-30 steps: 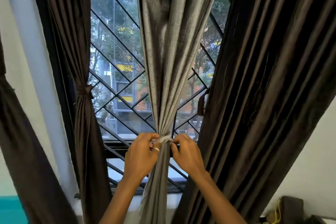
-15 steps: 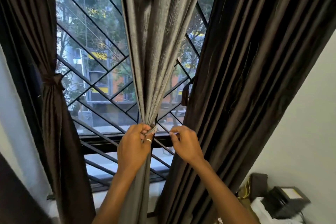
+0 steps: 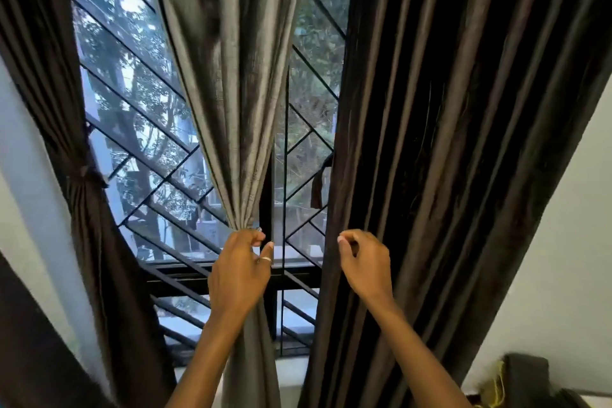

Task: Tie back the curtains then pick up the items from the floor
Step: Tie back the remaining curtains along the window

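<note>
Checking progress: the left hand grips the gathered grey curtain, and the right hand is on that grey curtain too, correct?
Not quite. In the head view the left hand does grip the gathered grey curtain, but the right hand is off it, at the edge of the dark brown curtain on the right.

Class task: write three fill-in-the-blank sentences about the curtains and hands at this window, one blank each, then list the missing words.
1. The middle curtain, gripped by the left hand, is ___ in colour.
2. The left dark curtain beside the window is already ___ back.
3. The ring is worn on the ___ hand.

Missing words: grey; tied; left
</note>
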Tool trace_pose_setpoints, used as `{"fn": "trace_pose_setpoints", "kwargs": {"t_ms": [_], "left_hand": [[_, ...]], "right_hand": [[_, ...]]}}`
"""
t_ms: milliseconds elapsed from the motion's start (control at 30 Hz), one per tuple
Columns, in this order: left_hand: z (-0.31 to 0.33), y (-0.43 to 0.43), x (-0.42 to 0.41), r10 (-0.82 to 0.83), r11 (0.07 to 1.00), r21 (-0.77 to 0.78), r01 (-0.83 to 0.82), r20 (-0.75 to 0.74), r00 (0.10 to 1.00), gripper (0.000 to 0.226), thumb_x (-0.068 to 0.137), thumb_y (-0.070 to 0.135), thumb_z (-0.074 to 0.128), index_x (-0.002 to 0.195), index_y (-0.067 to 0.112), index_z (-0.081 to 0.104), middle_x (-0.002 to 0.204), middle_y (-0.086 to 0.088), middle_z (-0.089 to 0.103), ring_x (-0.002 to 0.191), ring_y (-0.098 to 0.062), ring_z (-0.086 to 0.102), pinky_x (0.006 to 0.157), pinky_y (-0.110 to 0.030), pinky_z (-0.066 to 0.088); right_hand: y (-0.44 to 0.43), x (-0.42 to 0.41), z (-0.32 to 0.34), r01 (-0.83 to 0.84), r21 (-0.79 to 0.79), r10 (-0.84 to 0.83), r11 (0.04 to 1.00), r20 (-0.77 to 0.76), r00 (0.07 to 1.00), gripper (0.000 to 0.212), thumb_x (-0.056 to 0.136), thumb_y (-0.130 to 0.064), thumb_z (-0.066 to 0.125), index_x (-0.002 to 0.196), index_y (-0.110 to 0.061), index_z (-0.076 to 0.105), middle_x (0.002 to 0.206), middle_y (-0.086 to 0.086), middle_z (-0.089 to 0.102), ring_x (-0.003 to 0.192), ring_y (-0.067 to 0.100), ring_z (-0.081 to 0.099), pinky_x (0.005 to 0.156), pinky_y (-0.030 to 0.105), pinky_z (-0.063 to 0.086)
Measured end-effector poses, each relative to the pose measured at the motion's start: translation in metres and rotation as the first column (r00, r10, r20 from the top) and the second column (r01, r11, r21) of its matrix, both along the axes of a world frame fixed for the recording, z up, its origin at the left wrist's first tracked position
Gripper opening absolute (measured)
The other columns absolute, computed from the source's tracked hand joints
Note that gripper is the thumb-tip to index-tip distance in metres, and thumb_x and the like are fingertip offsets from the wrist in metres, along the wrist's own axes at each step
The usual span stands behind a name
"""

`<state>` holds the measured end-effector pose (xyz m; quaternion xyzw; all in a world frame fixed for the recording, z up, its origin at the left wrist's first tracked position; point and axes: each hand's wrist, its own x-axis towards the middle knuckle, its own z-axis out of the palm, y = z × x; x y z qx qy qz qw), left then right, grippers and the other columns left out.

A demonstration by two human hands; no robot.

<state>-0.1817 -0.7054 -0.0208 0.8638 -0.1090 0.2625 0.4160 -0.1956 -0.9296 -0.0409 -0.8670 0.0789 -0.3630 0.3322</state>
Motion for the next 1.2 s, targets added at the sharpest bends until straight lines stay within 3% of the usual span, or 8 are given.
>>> {"fn": "trace_pose_setpoints", "kwargs": {"t_ms": [333, 533, 633, 733, 833, 967, 1100, 1200], "left_hand": [[0.007, -0.047, -0.029, 0.029, 0.998, 0.063, -0.028, -0.015, 0.999, 0.029, 0.095, 0.043, 0.06, 0.118, 0.025, 0.063, 0.099, 0.016, 0.062, 0.077, -0.005, 0.06, 0.069, -0.033, 0.055], [0.016, -0.048, -0.035, 0.021, 0.997, 0.078, -0.02, -0.015, 1.0, 0.026, 0.096, 0.049, 0.053, 0.11, 0.032, 0.066, 0.095, 0.019, 0.068, 0.08, -0.002, 0.065, 0.072, -0.036, 0.058], [0.024, -0.048, -0.031, -0.002, 0.998, 0.058, 0.0, 0.018, 1.0, 0.024, 0.097, 0.047, 0.054, 0.108, 0.032, 0.069, 0.096, 0.015, 0.071, 0.083, -0.002, 0.065, 0.073, -0.037, 0.059], [0.043, -0.054, -0.02, -0.043, 0.999, 0.033, 0.041, 0.075, 0.996, 0.029, 0.098, 0.046, 0.054, 0.113, 0.028, 0.072, 0.094, 0.009, 0.073, 0.083, -0.005, 0.066, 0.075, -0.037, 0.058], [0.069, -0.068, -0.003, -0.064, 0.998, 0.014, 0.063, 0.076, 0.995, 0.041, 0.094, 0.058, 0.054, 0.114, 0.027, 0.072, 0.095, 0.007, 0.075, 0.087, -0.007, 0.068, 0.077, -0.033, 0.058], [0.09, -0.081, 0.016, 0.048, 0.993, 0.108, -0.051, 0.03, 0.998, 0.044, 0.089, 0.063, 0.057, 0.077, 0.022, 0.067, 0.063, 0.005, 0.064, 0.068, -0.019, 0.064, 0.056, -0.03, 0.044], [0.086, -0.074, 0.027, 0.076, 0.989, 0.125, -0.08, 0.037, 0.996, 0.034, 0.095, 0.04, 0.057, 0.067, 0.02, 0.06, 0.065, -0.002, 0.064, 0.071, -0.029, 0.065, 0.057, -0.03, 0.036], [0.079, -0.066, 0.034, 0.019, 0.992, 0.123, -0.03, 0.094, 0.995, 0.038, 0.095, 0.038, 0.057, 0.061, 0.023, 0.054, 0.062, -0.005, 0.063, 0.066, -0.031, 0.062, 0.056, -0.03, 0.034]], "right_hand": [[-0.03, 0.019, 0.042, -0.009, 0.0, 0.009, 1.0, 0.073, 0.997, 0.05, 0.093, -0.049, 0.064, 0.13, -0.015, 0.063, 0.112, -0.001, 0.066, 0.074, 0.008, 0.062, 0.078, 0.036, 0.057], [-0.016, 0.032, 0.048, -0.032, -0.062, 0.041, 0.998, 0.136, 0.99, 0.014, 0.095, -0.02, 0.064, 0.105, -0.012, 0.069, 0.097, 0.006, 0.071, 0.084, 0.027, 0.069, 0.066, 0.034, 0.055], [-0.001, 0.027, 0.04, -0.039, -0.078, 0.051, 0.996, 0.15, 0.987, 0.01, 0.093, -0.019, 0.065, 0.099, -0.016, 0.072, 0.095, 0.004, 0.07, 0.08, 0.025, 0.069, 0.062, 0.029, 0.049], [0.02, 0.022, 0.037, -0.085, -0.122, 0.105, 0.989, 0.167, 0.98, 0.007, 0.092, -0.02, 0.064, 0.095, -0.018, 0.07, 0.091, 0.003, 0.068, 0.076, 0.025, 0.067, 0.059, 0.033, 0.051], [0.038, 0.018, 0.038, -0.111, -0.131, 0.132, 0.985, 0.17, 0.977, 0.008, 0.092, -0.019, 0.062, 0.09, -0.016, 0.069, 0.085, 0.005, 0.067, 0.074, 0.027, 0.066, 0.057, 0.035, 0.048], [0.054, 0.02, 0.037, -0.129, -0.123, 0.145, 0.984, 0.124, 0.982, 0.011, 0.089, -0.011, 0.057, 0.093, -0.012, 0.067, 0.086, 0.006, 0.067, 0.076, 0.028, 0.067, 0.061, 0.042, 0.054], [0.062, 0.019, 0.04, -0.08, -0.13, 0.1, 0.988, 0.156, 0.983, 0.009, 0.089, -0.008, 0.061, 0.091, -0.012, 0.069, 0.08, 0.005, 0.065, 0.067, 0.022, 0.063, 0.053, 0.029, 0.042], [0.063, 0.019, 0.041, -0.095, -0.143, 0.112, 0.985, 0.113, 0.987, 0.006, 0.089, -0.012, 0.062, 0.085, -0.015, 0.065, 0.079, 0.002, 0.064, 0.067, 0.019, 0.06, 0.053, 0.031, 0.043]]}}
